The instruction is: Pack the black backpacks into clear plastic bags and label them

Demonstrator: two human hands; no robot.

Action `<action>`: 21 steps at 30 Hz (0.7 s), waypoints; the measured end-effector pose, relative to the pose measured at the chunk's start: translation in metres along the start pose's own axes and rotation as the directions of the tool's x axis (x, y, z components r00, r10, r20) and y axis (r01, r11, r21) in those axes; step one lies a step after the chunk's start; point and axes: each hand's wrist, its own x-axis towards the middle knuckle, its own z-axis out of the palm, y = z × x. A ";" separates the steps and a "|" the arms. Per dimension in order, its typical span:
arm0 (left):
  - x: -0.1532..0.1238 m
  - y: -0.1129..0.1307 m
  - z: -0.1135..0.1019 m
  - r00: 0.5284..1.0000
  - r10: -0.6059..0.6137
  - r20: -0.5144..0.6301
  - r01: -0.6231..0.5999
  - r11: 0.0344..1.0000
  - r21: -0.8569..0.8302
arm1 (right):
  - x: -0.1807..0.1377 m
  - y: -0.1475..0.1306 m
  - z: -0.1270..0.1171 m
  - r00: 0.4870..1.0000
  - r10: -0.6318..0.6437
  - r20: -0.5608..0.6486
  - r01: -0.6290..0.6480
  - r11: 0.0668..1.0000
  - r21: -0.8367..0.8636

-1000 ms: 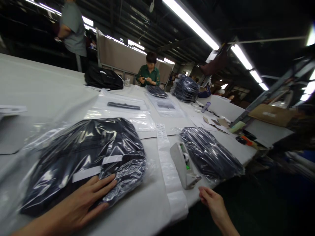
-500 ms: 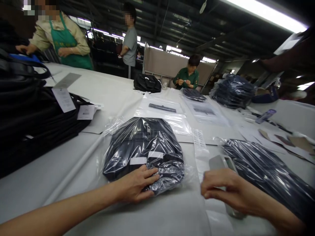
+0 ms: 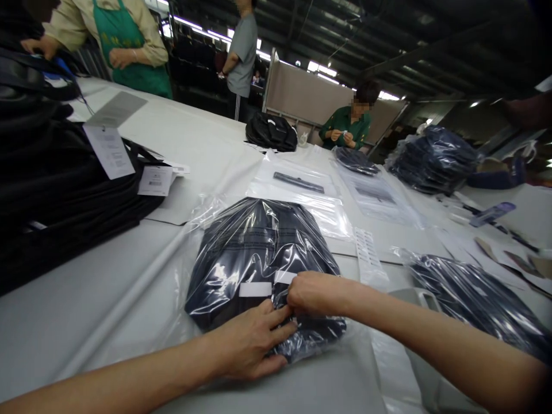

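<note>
A black bag in clear plastic wrap (image 3: 241,247) lies on the table in front of me, with two white labels showing through near its middle. My left hand (image 3: 254,339) rests on its lower part, fingers stretched out over the plastic. Curled closed, my right hand (image 3: 313,294) presses at the bag beside the right-hand label (image 3: 284,277). Whatever its fingertips hold, if anything, is hidden. Right of the bag runs a strip of white stickers (image 3: 365,247), partly under my right forearm. A grey device (image 3: 425,299) sits behind that forearm.
Black bags with paper tags (image 3: 107,150) are piled at left. Flat plastic bags (image 3: 263,178) lie beyond the wrapped bag. Another wrapped bag (image 3: 483,293) is at right, and a wrapped stack (image 3: 435,158) stands farther back. Co-workers stand or sit across the table (image 3: 185,135).
My right hand has moved left from beside the sticker strip and grey device onto the wrapped bag. My left hand stays on the bag. The view has shifted slightly.
</note>
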 end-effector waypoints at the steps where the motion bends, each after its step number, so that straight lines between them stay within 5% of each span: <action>1: 0.000 0.000 0.000 1.000 -0.014 0.002 0.014 1.000 -0.008 | 0.003 0.002 0.004 1.000 0.004 -0.009 -0.004 1.000 0.001; 6: 0.000 -0.002 0.001 0.999 -0.036 0.024 0.036 0.999 0.000 | 0.010 0.024 0.012 0.989 0.145 -0.034 -0.145 0.989 0.005; 11: -0.002 -0.003 0.003 0.995 -0.072 0.072 0.070 0.997 0.035 | -0.014 0.036 -0.001 0.912 0.365 -0.187 -0.284 0.891 0.354; 14: -0.004 -0.003 0.005 0.995 -0.078 0.065 0.075 0.996 0.048 | -0.034 0.012 -0.001 0.801 0.545 -0.249 -0.220 0.653 0.725; 16: -0.003 -0.002 0.004 0.996 -0.067 0.050 0.066 0.998 0.022 | -0.038 -0.009 0.011 0.832 0.538 -0.133 -0.104 0.387 0.916; 19: 0.000 0.000 -0.004 0.999 -0.029 0.021 0.030 0.998 -0.053 | -0.029 -0.026 0.040 0.850 0.527 -0.024 -0.008 0.057 0.998; 21: 0.004 -0.002 -0.011 0.999 -0.035 -0.009 0.033 0.985 -0.170 | -0.021 -0.029 0.054 0.764 0.645 0.022 0.004 -0.040 0.999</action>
